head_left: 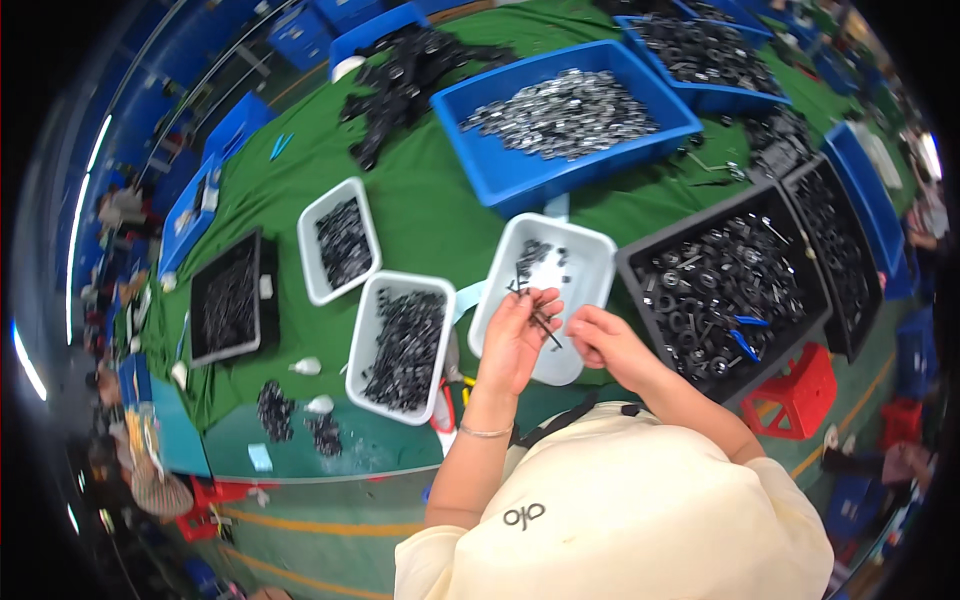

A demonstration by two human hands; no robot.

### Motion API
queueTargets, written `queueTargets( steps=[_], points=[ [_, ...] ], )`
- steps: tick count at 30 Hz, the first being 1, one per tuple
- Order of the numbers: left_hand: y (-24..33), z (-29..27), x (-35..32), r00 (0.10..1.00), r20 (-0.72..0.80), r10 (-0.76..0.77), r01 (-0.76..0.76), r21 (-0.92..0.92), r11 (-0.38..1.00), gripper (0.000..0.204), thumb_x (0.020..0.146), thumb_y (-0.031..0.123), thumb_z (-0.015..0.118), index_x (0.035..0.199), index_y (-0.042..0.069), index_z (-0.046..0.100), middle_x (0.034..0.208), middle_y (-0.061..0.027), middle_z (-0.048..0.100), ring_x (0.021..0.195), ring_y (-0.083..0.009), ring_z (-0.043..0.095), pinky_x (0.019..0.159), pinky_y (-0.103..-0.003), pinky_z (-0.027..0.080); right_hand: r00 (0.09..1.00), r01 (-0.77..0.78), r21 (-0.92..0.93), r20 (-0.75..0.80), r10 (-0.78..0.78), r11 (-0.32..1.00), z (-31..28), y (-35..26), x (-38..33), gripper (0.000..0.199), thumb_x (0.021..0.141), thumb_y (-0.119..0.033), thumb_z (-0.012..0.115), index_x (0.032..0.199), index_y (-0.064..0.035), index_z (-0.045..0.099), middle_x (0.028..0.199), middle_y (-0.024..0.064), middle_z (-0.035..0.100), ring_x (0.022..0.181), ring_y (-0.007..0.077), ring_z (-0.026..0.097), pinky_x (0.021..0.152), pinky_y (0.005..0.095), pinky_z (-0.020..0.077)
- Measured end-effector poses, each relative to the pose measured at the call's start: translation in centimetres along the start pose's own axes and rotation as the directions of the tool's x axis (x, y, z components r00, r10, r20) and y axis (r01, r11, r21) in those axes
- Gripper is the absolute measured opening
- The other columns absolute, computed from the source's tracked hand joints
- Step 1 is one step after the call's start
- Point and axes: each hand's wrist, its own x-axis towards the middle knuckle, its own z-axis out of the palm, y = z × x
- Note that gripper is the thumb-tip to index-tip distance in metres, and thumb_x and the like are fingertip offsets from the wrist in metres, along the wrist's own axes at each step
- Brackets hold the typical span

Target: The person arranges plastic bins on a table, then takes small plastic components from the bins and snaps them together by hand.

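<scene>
My left hand (513, 342) is closed around a few thin black rod-like parts (541, 322), which stick out past its fingers. Close by on the right, my right hand (607, 345) has its fingertips pinched together; whether something small sits between them cannot be made out. Both hands are over a white plastic bin (595, 250) with small black pieces (535, 258) at its far end. To the left stands another white bin (447, 300), full of small black parts (402, 345). Farther left, a third white bin (312, 280) holds similar black pieces.
A blue tray (480, 175) of shiny metal pieces stands at the back. On the right, a dark crate (640, 275) holds black rings and a blue-handled tool (745, 340). A black bin (225, 350) and black piles (275, 410) lie left. A red stool (800, 395) stands beyond the table.
</scene>
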Motion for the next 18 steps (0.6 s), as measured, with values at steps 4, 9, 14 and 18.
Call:
queueTargets(
  steps=[4, 9, 14, 18],
  points=[
    [0.6, -4.6, -1.1, 0.996, -0.086, -0.003, -0.004, -0.079, 0.997, 0.014, 0.074, 0.008, 0.043, 0.088, 0.004, 0.045, 0.078, -0.0037, 0.049, 0.069, -0.0115, 0.046, 0.061, -0.024, 0.038, 0.993, -0.115, 0.082, -0.013, 0.116, 0.99, -1.6, 1.5, -0.8, 0.012, 0.078, -0.016, 0.04, 0.076, -0.005, 0.044, 0.054, -0.001, 0.035, 0.044, 0.0065, 0.028, 0.04, 0.0184, 0.0223],
    [4.7, -9.9, -1.8, 0.796, -0.476, 0.374, -0.116, 0.486, 0.866, 0.014, 0.072, 0.016, 0.051, 0.067, 0.007, 0.042, 0.052, 0.0051, 0.033, 0.043, -0.002, 0.026, 0.039, -0.017, 0.024, 0.986, -0.135, 0.082, -0.09, 0.142, 0.987, -2.7, 1.9, 0.0, 0.013, 0.079, -0.016, 0.038, 0.081, -0.0052, 0.045, 0.07, 0.0019, 0.043, 0.064, 0.0127, 0.041, 0.059, 0.024, 0.0348],
    [5.4, -14.3, 1.3, 0.575, -0.235, 0.784, 0.135, 0.972, 0.192, 0.015, 0.069, 0.017, 0.052, 0.077, 0.005, 0.048, 0.061, -0.0043, 0.051, 0.051, -0.0179, 0.048, 0.048, -0.028, 0.037, 0.857, 0.338, -0.717, -0.032, -0.514, 0.609, -0.1, -2.5, 1.3, 0.016, 0.073, -0.012, 0.047, 0.087, -0.0039, 0.046, 0.086, 0.0071, 0.046, 0.084, 0.0199, 0.043, 0.074, 0.0273, 0.0341],
    [5.0, -14.7, 3.4, 0.686, -0.194, 0.701, 0.494, 0.832, -0.253, 0.02, 0.067, 0.02, 0.053, 0.082, 0.008, 0.049, 0.073, -0.011, 0.055, 0.069, -0.027, 0.053, 0.059, -0.036, 0.041, 0.749, 0.419, -0.864, 0.154, -0.644, 0.281, 0.1, -2.6, 0.8, 0.019, 0.065, -0.007, 0.053, 0.084, -0.0038, 0.048, 0.091, 0.0117, 0.045, 0.089, 0.0249, 0.042, 0.076, 0.029, 0.033]
  ],
)
